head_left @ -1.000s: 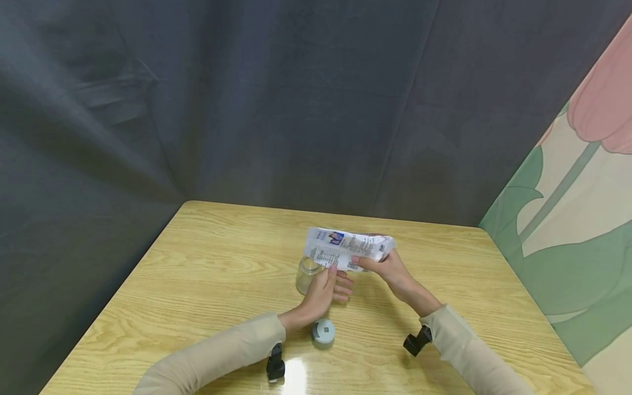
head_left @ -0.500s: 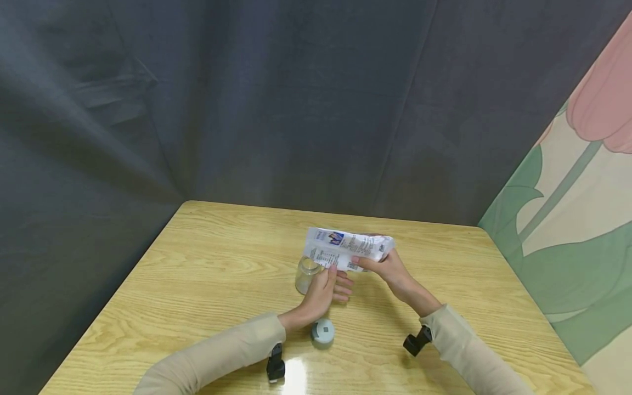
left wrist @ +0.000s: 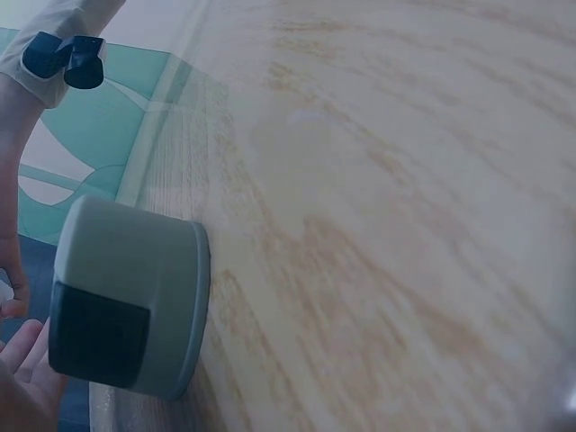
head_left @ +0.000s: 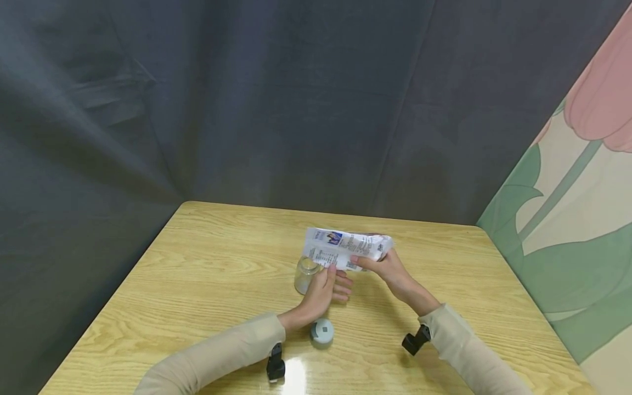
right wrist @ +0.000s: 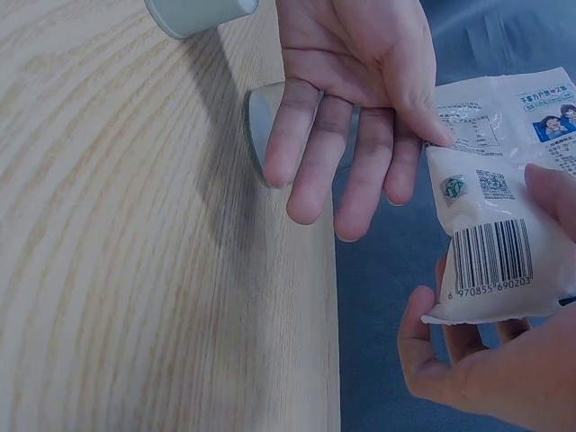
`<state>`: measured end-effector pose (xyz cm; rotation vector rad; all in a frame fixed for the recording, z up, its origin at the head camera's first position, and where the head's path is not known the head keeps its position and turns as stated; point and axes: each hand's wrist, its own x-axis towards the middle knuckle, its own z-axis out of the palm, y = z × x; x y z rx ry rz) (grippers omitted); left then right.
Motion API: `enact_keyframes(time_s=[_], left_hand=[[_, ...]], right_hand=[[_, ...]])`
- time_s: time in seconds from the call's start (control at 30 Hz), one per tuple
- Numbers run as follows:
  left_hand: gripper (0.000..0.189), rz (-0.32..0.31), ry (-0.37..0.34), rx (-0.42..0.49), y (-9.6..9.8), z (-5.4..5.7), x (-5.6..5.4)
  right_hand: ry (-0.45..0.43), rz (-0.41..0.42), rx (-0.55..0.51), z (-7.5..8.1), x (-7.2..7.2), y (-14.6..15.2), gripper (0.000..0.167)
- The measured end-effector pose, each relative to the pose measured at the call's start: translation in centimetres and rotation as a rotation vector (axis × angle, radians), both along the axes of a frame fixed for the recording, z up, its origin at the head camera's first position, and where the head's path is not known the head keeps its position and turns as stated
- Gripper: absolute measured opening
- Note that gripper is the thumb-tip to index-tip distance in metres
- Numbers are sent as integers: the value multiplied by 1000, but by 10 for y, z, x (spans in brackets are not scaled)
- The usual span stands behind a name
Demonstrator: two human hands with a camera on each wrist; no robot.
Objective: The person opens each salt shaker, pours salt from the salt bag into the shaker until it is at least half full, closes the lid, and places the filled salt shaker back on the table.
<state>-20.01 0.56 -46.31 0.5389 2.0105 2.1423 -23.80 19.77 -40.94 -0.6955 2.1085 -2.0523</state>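
Observation:
My right hand (head_left: 387, 269) grips a white printed plastic bag (head_left: 345, 246), thumb in front and fingers behind. The bag lies nearly level, its left end over the mouth of a clear glass jar (head_left: 305, 277). Something pale shows low in the jar. My left hand (head_left: 318, 291) is beside the jar and partly hides it. In the right wrist view, the fingers of my left hand (right wrist: 351, 117) are straight and its thumb touches the edge of the bag (right wrist: 490, 234). A round grey-green lid (head_left: 322, 331) with a dark patch sits on the table near my left wrist.
All of this is on a light wooden table (head_left: 222, 263). A dark curtain (head_left: 306, 109) hangs behind its far edge, and a flower-patterned cloth (head_left: 577, 230) runs along the right side. Black wrist cameras hang under both sleeves.
Both hands, the bag and the lid hold nearly the same places. The lower part of the jar looks paler than a second ago.

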Motion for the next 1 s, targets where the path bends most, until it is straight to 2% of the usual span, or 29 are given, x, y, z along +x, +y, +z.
enact_keyframes(time_s=[0.23,1.0], left_hand=[[57,7,-3,-26,-1,-1,-1],[59,9,-18,-23,0,1,-1]], right_hand=[[8,-5,11,1,-2,0,34],[24,5,34,6,-3,-1,35]])
